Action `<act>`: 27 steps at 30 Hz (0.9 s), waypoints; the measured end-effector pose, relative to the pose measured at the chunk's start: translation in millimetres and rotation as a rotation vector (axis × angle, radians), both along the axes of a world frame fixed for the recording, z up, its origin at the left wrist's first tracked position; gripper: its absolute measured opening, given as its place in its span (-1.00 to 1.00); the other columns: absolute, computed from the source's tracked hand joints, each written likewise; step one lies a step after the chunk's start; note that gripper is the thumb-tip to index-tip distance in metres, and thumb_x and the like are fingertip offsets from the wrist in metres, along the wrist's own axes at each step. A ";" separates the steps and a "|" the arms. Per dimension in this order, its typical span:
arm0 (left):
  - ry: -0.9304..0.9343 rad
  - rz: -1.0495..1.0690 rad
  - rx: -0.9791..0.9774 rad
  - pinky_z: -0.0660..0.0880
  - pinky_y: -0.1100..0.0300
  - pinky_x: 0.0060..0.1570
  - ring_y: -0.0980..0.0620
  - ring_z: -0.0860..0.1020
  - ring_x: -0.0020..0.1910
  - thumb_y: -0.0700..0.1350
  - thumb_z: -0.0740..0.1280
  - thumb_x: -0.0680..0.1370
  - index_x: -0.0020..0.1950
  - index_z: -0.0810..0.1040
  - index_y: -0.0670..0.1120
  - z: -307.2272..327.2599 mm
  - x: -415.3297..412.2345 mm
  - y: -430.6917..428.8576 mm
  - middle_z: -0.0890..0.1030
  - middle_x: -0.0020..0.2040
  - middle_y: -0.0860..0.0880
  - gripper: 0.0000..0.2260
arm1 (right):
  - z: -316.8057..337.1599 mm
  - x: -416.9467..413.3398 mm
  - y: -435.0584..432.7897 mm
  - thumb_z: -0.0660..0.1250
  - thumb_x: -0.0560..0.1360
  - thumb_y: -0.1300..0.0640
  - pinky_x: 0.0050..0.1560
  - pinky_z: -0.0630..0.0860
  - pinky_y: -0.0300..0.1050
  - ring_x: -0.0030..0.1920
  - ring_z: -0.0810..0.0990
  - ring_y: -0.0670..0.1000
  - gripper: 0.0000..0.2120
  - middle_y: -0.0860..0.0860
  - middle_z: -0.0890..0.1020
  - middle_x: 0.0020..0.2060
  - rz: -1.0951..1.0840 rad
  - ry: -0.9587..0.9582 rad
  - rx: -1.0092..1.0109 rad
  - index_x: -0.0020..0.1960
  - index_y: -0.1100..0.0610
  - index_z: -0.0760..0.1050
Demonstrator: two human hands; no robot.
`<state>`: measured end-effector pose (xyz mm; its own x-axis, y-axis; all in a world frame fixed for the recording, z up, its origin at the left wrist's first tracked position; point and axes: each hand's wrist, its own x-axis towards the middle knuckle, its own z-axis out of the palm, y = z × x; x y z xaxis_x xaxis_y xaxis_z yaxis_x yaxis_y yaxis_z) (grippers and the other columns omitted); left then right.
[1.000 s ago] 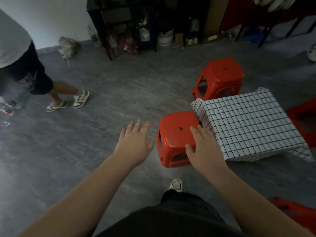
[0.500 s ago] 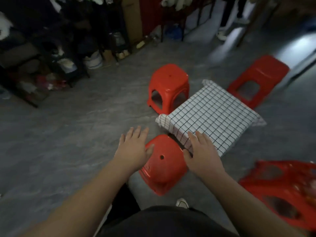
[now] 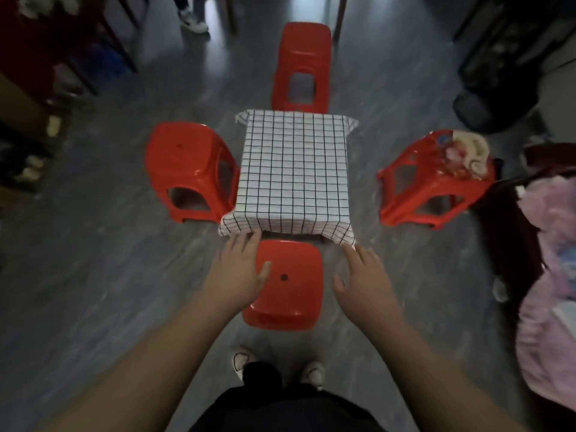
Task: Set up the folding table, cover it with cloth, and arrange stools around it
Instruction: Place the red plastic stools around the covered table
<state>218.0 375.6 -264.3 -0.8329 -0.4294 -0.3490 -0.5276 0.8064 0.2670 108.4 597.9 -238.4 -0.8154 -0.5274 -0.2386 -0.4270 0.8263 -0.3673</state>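
A small low table covered by a white cloth with a black grid (image 3: 294,169) stands on the grey floor. Red plastic stools ring it: one on its left (image 3: 184,169), one behind it (image 3: 302,63), one on its right (image 3: 433,182) with small items on its seat, and a near one (image 3: 290,285) right below me. My left hand (image 3: 237,272) hovers with straight fingers over the near stool's left edge. My right hand (image 3: 364,282) is spread open just right of that stool. Neither hand holds anything.
Dark chair or table legs (image 3: 103,35) and clutter line the far left. Someone's shoe (image 3: 193,21) shows at the top. A dark bag (image 3: 486,107) lies at the far right, and pink fabric (image 3: 551,291) fills the right edge. My own feet (image 3: 246,360) stand below the near stool.
The view has swung so I face the table squarely, with all the stools now in sight. My right hand has come off the cloth's edge and spread to the right of the near stool.
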 end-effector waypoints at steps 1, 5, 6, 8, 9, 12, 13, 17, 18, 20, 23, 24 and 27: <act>-0.021 0.010 0.037 0.22 -0.15 0.47 -0.10 0.14 0.57 0.30 0.02 0.50 0.59 0.10 0.03 -10.2 1.3 2.5 0.20 0.58 -0.08 -0.30 | -6.1 2.8 1.0 0.44 0.44 0.12 0.49 0.23 0.08 0.41 0.39 0.21 -0.37 0.20 0.47 0.39 -0.014 -0.003 -0.005 0.47 0.23 0.38; -0.078 0.067 0.086 0.13 -0.15 0.52 -0.16 0.09 0.58 0.20 0.16 0.60 0.62 0.01 0.03 -60.7 4.2 8.8 0.09 0.62 -0.15 -0.33 | -60.7 3.2 3.3 0.39 0.50 0.07 0.53 0.14 0.03 0.53 0.22 0.14 -0.33 0.13 0.31 0.52 -0.092 -0.119 -0.009 0.56 0.09 0.26; -0.081 0.068 0.100 0.12 -0.15 0.52 -0.16 0.09 0.58 0.19 0.18 0.60 0.63 0.01 0.03 -74.4 3.6 9.2 0.07 0.62 -0.15 -0.34 | -81.4 2.7 4.3 0.38 0.51 0.07 0.54 0.11 0.01 0.54 0.20 0.14 -0.33 0.13 0.30 0.53 -0.097 -0.134 0.000 0.57 0.09 0.25; -0.080 0.085 0.141 0.12 -0.14 0.53 -0.15 0.07 0.59 0.16 0.20 0.60 0.62 0.01 0.05 -107.3 2.9 9.9 0.04 0.63 -0.12 -0.35 | -124.9 4.9 5.4 0.36 0.52 0.09 0.53 0.10 0.01 0.54 0.19 0.13 -0.35 0.15 0.29 0.53 -0.121 -0.178 0.001 0.56 0.10 0.25; -0.080 0.106 0.166 0.13 -0.14 0.53 -0.14 0.06 0.59 0.15 0.22 0.60 0.62 0.02 0.05 -129.0 2.1 9.3 0.03 0.63 -0.11 -0.35 | -148.4 6.1 4.3 0.35 0.53 0.07 0.53 0.11 0.03 0.55 0.18 0.12 -0.36 0.14 0.28 0.54 -0.139 -0.204 0.006 0.56 0.08 0.24; -0.097 0.165 0.168 0.13 -0.11 0.53 -0.18 0.08 0.58 0.12 0.28 0.57 0.62 0.07 0.03 -206.0 3.6 10.7 0.03 0.63 -0.15 -0.32 | -229.1 9.7 0.1 0.35 0.53 0.01 0.55 0.13 0.05 0.57 0.13 0.09 -0.32 0.09 0.22 0.57 -0.177 -0.284 0.019 0.58 0.03 0.19; -0.117 0.167 0.162 0.10 -0.11 0.53 -0.19 0.04 0.58 0.12 0.30 0.57 0.62 0.06 0.03 -232.6 5.0 11.3 0.00 0.63 -0.15 -0.30 | -257.2 10.0 -2.5 0.35 0.53 0.01 0.55 0.13 0.05 0.57 0.13 0.10 -0.31 0.09 0.20 0.58 -0.182 -0.315 0.023 0.59 0.02 0.18; -0.226 0.182 0.199 0.01 -0.19 0.54 -0.24 -0.16 0.59 0.16 0.32 0.56 0.62 -0.10 0.12 -319.2 10.0 12.9 -0.22 0.63 -0.09 -0.22 | -356.5 11.7 -11.5 0.38 0.54 -0.09 0.56 0.12 0.10 0.57 0.11 0.18 -0.22 0.11 0.07 0.61 -0.195 -0.399 0.067 0.63 -0.05 0.07; -0.249 0.206 0.212 0.02 -0.22 0.53 -0.27 -0.18 0.58 0.17 0.33 0.56 0.62 -0.15 0.15 -334.8 11.4 12.7 -0.26 0.62 -0.07 -0.18 | -374.8 13.2 -11.8 0.38 0.53 -0.13 0.56 0.12 0.12 0.58 0.07 0.18 -0.18 0.10 0.00 0.62 -0.205 -0.414 0.087 0.64 -0.08 0.00; -0.274 0.256 0.247 0.06 -0.23 0.52 -0.29 -0.16 0.58 0.19 0.38 0.53 0.61 -0.21 0.19 -358.7 15.3 15.6 -0.33 0.60 -0.06 -0.11 | -400.9 19.5 -9.1 0.41 0.50 -0.17 0.55 0.14 0.15 0.60 0.01 0.19 -0.07 0.07 -0.14 0.62 -0.214 -0.436 0.111 0.64 -0.12 -0.12; -0.257 0.235 0.268 0.12 -0.20 0.51 -0.30 -0.14 0.58 0.18 0.42 0.50 0.60 -0.22 0.21 -378.0 18.1 21.5 -0.40 0.57 -0.08 -0.06 | -417.2 28.4 -6.1 0.48 0.47 -0.09 0.51 0.25 0.15 0.59 0.05 0.18 0.03 -0.01 -0.32 0.60 -0.222 -0.458 0.060 0.63 -0.17 -0.22; -0.262 0.226 0.266 0.14 -0.19 0.49 -0.31 -0.16 0.58 0.16 0.43 0.50 0.60 -0.21 0.22 -380.9 18.8 22.8 -0.43 0.56 -0.07 -0.06 | -418.8 29.7 -6.0 0.48 0.47 -0.07 0.48 0.27 0.14 0.59 0.07 0.17 0.04 -0.03 -0.34 0.59 -0.235 -0.461 0.044 0.62 -0.18 -0.22; -0.248 0.240 0.252 0.18 -0.20 0.48 -0.29 -0.14 0.58 0.11 0.45 0.49 0.59 -0.19 0.26 -383.1 23.1 25.0 -0.44 0.56 -0.01 -0.06 | -418.4 31.3 -9.0 0.49 0.48 -0.03 0.48 0.25 0.11 0.60 0.06 0.16 0.03 -0.04 -0.37 0.58 -0.264 -0.466 0.030 0.62 -0.19 -0.22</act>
